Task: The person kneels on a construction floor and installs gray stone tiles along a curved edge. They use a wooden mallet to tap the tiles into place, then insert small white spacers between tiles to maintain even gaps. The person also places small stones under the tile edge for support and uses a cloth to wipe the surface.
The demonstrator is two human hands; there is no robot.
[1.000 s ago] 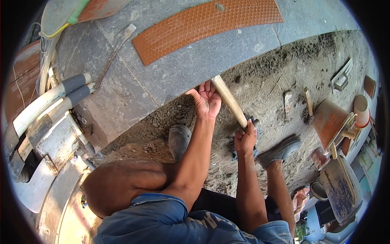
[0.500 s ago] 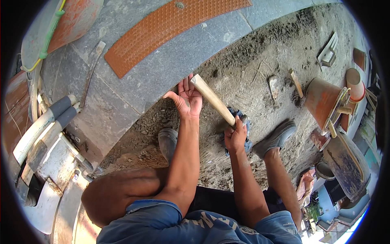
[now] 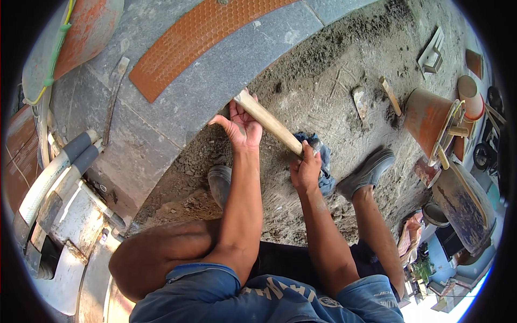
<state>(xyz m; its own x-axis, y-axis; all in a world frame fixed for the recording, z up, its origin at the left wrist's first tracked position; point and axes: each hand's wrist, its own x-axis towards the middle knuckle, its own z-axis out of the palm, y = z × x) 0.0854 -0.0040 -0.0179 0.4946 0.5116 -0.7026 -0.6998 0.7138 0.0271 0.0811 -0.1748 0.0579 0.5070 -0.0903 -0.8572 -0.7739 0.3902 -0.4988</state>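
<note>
My right hand [image 3: 307,168] is closed around a hammer [image 3: 271,125], gripping it close to the head, which is mostly hidden. Its pale wooden handle slants up and left, and the butt end meets the edge of the grey stone slab [image 3: 186,99]. Beside that end, my left hand [image 3: 245,131] is palm up at the slab's edge, thumb spread out and fingers stretched, holding nothing. Part of its fingers lies behind the handle. A dark blue cloth [image 3: 326,180] lies on the sandy ground just past my right hand.
An orange studded tile strip [image 3: 199,46] lies on the paving. To the right are a trowel [image 3: 360,103], a metal float [image 3: 430,56], a wooden-handled tool [image 3: 390,96] and an orange bucket [image 3: 425,121]. Pipes [image 3: 48,180] stand at left. My shoe [image 3: 369,172] rests on sand.
My right hand has moved the hammer up and left, bringing its handle end against the slab's edge. My left hand keeps its open, palm-up pose. The whole view has shifted slightly.
</note>
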